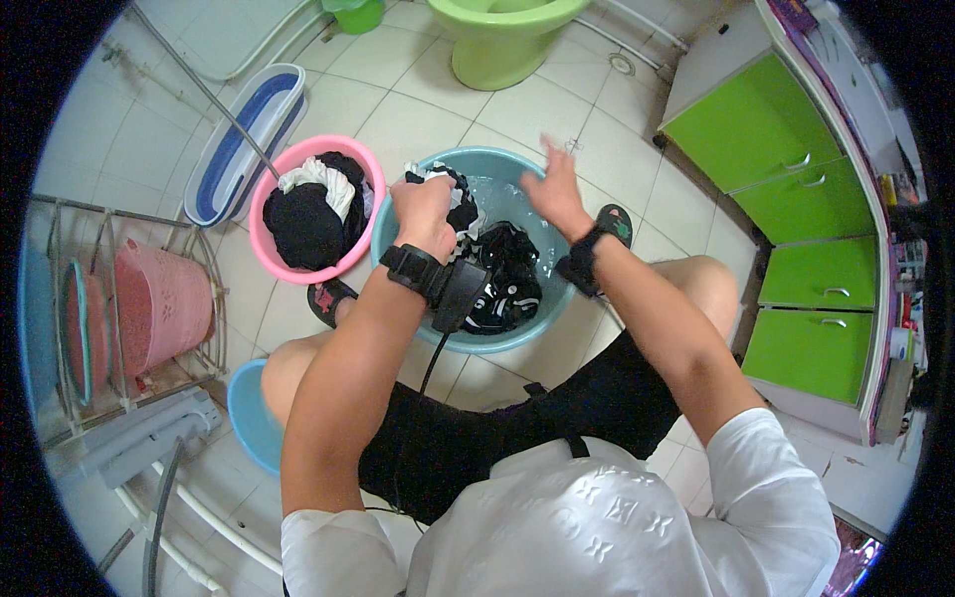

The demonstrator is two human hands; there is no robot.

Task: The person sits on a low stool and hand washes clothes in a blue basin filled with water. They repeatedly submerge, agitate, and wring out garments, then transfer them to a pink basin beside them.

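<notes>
A blue-green plastic basin (498,345) with water in it stands on the floor between my feet. My left hand (424,213) grips a black-and-white garment (464,205) at the basin's left side, part of it raised above the water. Below it, a black garment with white marks (507,283) lies wet in the basin. My right hand (553,186) is over the basin's right rim, slightly blurred, its fingers apart and nothing in it. To the left, a pink basin (262,246) holds a black cloth (304,224) and a white cloth (321,183).
A folding blue-and-white tub (287,78) leans at the left wall. Nearby are a wire rack (112,298) with a pink basket (168,306), and a light-blue basin (250,425) beside my left knee. A green toilet (496,56) stands ahead; green cabinets (802,216) line the right.
</notes>
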